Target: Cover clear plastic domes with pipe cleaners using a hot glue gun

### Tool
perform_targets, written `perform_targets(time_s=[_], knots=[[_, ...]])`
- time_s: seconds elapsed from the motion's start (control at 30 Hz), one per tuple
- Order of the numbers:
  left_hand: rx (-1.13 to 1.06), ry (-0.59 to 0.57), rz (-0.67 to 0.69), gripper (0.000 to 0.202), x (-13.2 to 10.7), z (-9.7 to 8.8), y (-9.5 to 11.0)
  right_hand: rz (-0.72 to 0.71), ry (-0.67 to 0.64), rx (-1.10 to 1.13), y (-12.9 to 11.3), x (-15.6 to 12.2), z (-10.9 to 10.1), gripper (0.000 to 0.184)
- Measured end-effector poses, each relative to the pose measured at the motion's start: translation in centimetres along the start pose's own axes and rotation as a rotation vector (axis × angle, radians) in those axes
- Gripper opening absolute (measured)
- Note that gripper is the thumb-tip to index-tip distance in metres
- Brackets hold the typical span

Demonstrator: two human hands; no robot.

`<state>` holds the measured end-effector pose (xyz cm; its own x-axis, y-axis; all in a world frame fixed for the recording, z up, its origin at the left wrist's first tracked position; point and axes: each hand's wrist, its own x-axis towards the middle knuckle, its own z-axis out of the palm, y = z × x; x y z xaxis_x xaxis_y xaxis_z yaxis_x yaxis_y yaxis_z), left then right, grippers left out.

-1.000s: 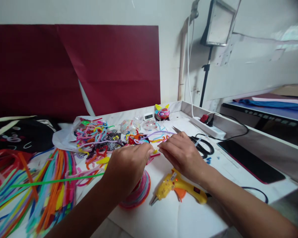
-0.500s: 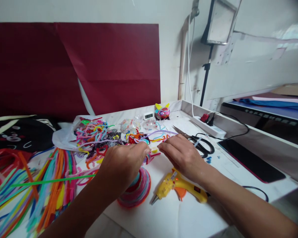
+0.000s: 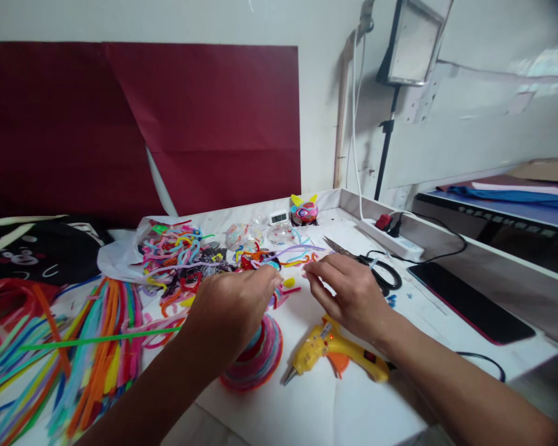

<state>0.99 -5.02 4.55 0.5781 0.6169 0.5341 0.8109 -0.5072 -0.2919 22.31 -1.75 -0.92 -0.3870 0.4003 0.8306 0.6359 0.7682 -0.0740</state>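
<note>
My left hand (image 3: 239, 303) is closed, thumb toward the right, above a round coil of red, pink and blue fuzzy stems (image 3: 260, 362). Whatever it pinches is hidden from me. Just across a small gap, my right hand (image 3: 346, 288) has its fingers bent and their tips close together; I cannot make out anything between them. Below the right hand lies a yellow glue gun (image 3: 318, 347) with an orange trigger, nozzle pointing down and left. Black-handled scissors (image 3: 384, 272) rest behind that hand. A green pipe cleaner (image 3: 97, 339) runs behind my left forearm.
Bundles of coloured pipe cleaners (image 3: 106, 347) spread at left, beside a bag of cut pieces (image 3: 121, 257). Farther back are a small timer (image 3: 279, 218) and a colourful ball with yellow ears (image 3: 305, 210). A power strip (image 3: 393, 238) and phone (image 3: 469, 300) lie at right.
My right hand has drawn slightly to the right, away from my left hand, and its fingers have shifted apart a little. The left hand stays almost still.
</note>
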Motion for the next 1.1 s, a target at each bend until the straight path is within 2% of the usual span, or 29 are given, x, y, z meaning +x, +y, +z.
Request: perform_targets(time_s=[0.2, 0.33, 0.57, 0.8, 1.1], knots=[[-0.029, 0.004, 0.012, 0.03, 0.0, 0.2, 0.5, -0.005, 0.071, -0.069, -0.2, -0.4, 0.3, 0.013], [-0.07, 0.046, 0.035, 0.031, 0.0, 0.1, 1.0, 0.0, 0.077, -0.134, -0.2, -0.5, 0.3, 0.015], [-0.091, 0.074, 0.049, 0.029, 0.1, 0.1, 1.3, 0.064, 0.113, -0.034, -0.2, -0.4, 0.4, 0.013], [-0.077, 0.119, 0.072, 0.03, 0.0, 0.0, 1.6, 0.265, 0.198, 0.163, -0.6, -0.1, 0.4, 0.015], [-0.071, 0.216, 0.136, 0.029, 0.4, -0.2, 1.6, 0.554, 0.153, 0.459, -1.1, 0.5, 0.0, 0.016]])
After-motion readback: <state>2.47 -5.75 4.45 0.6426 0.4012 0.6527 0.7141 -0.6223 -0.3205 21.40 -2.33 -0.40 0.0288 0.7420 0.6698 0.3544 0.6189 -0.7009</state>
